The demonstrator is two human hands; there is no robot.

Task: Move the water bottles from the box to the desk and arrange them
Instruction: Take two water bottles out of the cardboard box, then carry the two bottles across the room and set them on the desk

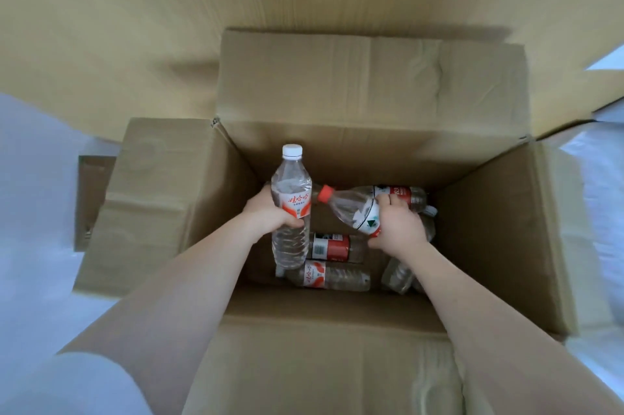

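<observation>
I look down into an open cardboard box (499, 232). My left hand (266, 212) grips a clear white-capped bottle (292, 188) around its orange-and-white label, held upright above the box's left side. My right hand (398, 228) grips a clear red-capped bottle (351, 208) near its label, tilted with the cap pointing left. Several more bottles lie flat on the box floor: one with a red label (332, 247), one with an orange-and-white label (332, 276), another at the back (410, 196), partly hidden by my right hand.
The box's four flaps fold outward: far flap (371, 76), left flap (152, 205), right flap (557, 232), near flap (320, 364). A large sheet of cardboard (135, 26) stands behind the box. Pale floor (33, 212) shows on both sides.
</observation>
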